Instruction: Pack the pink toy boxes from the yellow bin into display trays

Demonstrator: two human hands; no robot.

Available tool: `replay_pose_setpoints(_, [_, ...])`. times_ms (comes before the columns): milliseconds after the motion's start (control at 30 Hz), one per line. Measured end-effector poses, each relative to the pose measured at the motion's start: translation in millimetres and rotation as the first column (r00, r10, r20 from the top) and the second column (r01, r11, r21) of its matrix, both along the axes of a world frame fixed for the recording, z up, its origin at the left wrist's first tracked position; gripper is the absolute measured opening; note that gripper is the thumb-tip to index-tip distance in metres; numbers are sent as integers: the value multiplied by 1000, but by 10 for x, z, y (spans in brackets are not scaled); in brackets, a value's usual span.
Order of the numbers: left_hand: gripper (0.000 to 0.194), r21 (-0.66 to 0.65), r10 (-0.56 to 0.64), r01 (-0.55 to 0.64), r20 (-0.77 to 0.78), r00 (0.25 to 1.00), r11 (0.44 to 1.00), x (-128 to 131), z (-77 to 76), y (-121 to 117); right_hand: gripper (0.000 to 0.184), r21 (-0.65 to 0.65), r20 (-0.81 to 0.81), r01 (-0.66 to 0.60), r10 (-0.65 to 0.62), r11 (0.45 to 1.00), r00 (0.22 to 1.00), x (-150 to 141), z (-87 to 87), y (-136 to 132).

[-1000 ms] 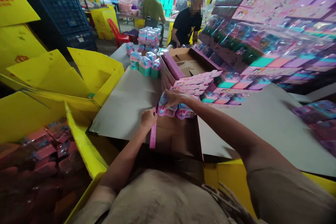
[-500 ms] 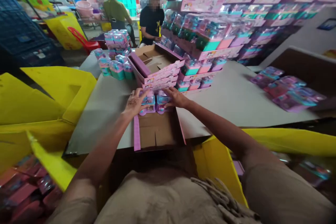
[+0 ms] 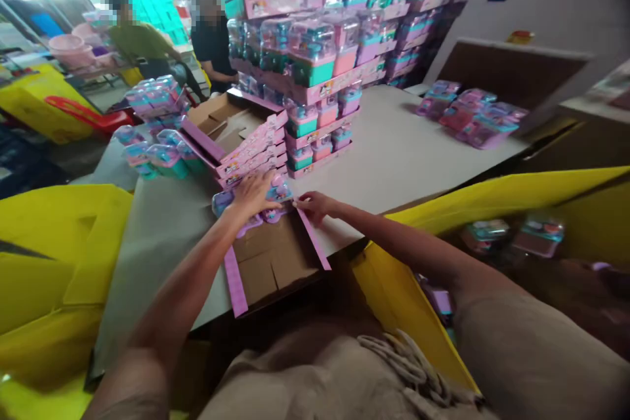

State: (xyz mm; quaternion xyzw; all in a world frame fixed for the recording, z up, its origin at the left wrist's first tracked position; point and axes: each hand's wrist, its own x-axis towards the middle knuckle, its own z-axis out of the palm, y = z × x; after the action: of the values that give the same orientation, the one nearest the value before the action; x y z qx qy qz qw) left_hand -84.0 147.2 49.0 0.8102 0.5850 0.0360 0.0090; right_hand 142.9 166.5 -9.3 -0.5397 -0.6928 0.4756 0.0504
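A shallow cardboard tray (image 3: 260,266) with pink-purple side walls lies at the table's near edge. At its far end sit small plastic cases with purple bases and clear lids, one of them a case (image 3: 279,191) on the right. My left hand (image 3: 251,198) rests over these cases, fingers stretched forward and thumb spread, partly hiding them. At the tray's right wall is my right hand (image 3: 317,205), its thumb and forefinger pinching the wall near the far corner. Just beyond stands a stack of printed pink trays (image 3: 256,151).
Filled trays of clear-lidded cases (image 3: 315,69) rise behind. Loose cases stand on the left (image 3: 165,156) and right (image 3: 480,119) of the grey table (image 3: 388,144). Yellow bins (image 3: 54,256) flank me. Two people are beyond the table, one in a black shirt (image 3: 211,46).
My right hand has moved off the right case to the tray's right wall. My left hand has shifted across the cases. The view has turned right.
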Motion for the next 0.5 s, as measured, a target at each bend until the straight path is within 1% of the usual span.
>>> replay_pose_setpoints(67, [89,14,-17,17,37,999,1000,-147,-16,7,49,148,120,-37,20,988,993,-50,-6,1])
replay_pose_setpoints(100, [86,29,-20,19,63,998,999,-222,-17,-9,44,193,153,-46,16,980,988,-72,-15,8])
replay_pose_setpoints(200, [82,62,-20,13,113,993,998,-360,3,-74,39,219,163,-41,5,975,987,-117,-63,33])
replay_pose_setpoints(367, [80,85,-3,-7,116,993,996,-324,44,-124,32,263,181,-60,12,963,983,-139,-113,62])
replay_pose_setpoints(400, [79,88,3,-14,117,993,996,-317,47,-123,33,276,176,-64,15,959,984,-137,-112,67])
replay_pose_setpoints(433, [78,91,9,-20,120,993,996,-318,47,-121,37,291,164,-66,18,954,986,-134,-111,70])
replay_pose_setpoints(500, [78,105,12,-27,133,991,994,-340,42,-118,58,325,122,-60,21,944,992,-125,-108,65])
